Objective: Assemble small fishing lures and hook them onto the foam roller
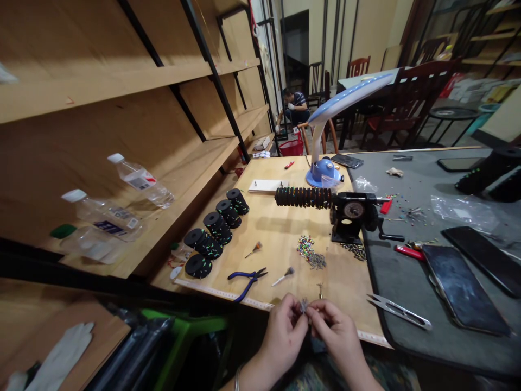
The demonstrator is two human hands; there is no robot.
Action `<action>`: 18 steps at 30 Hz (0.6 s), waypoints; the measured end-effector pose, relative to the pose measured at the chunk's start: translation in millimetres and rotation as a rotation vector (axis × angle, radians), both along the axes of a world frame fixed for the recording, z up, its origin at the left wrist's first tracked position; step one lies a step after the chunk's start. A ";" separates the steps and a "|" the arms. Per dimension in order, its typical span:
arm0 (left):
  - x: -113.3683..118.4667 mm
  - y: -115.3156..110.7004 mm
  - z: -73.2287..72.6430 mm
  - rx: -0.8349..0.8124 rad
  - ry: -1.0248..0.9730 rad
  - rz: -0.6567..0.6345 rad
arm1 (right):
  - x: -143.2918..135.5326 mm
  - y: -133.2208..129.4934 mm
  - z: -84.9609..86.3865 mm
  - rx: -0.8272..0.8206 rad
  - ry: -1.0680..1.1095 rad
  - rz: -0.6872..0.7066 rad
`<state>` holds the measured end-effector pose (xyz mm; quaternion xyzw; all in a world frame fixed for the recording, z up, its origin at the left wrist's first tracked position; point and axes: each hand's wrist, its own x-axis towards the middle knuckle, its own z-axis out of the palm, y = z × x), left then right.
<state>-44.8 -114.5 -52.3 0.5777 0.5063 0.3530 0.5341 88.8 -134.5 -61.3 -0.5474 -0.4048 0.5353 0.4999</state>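
Note:
My left hand and my right hand meet at the table's front edge. Between their fingertips they pinch a small greyish item, too small to make out. Just beyond them lie a small brass-coloured piece and a white-handled brush-like item. Farther up is a pile of colourful beads beside small metal pieces. Blue-handled pliers lie open to the left. Behind the beads stands a black hand-cranked device with a dark, bead-dotted roll on its shaft.
Several black spools line the table's left side. A blue lamp stands at the back. Snips, phones and a red-handled tool lie on the grey mat. Shelves with bottles rise at left. A person crouches far behind.

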 end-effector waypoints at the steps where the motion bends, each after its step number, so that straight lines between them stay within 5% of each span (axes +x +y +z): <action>1: 0.3 -0.2 -0.1 -0.004 0.000 -0.003 | 0.2 0.0 -0.6 0.002 -0.004 0.002; 18: 6.4 3.7 16.0 -0.194 -0.140 -0.020 | 0.1 0.9 9.9 -0.052 0.042 -0.028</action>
